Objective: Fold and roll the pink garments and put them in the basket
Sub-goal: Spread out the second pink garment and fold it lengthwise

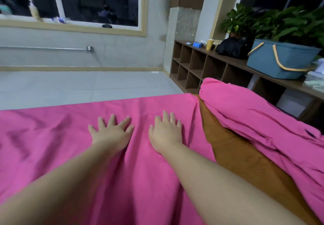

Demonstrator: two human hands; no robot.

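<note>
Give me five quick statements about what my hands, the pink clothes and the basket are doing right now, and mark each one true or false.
1. Both hands lie flat, fingers spread, on the spread pink garment: the left hand and the right hand. True.
2. The blue basket sits on the floor. False: it stands on the wooden shelf unit.
3. A second pink garment lies bunched to the right. True.
4. The right hand grips a rolled garment. False: it holds nothing, only presses the cloth.
5. A pink garment hangs over the basket's rim. False: none shows there.
</note>
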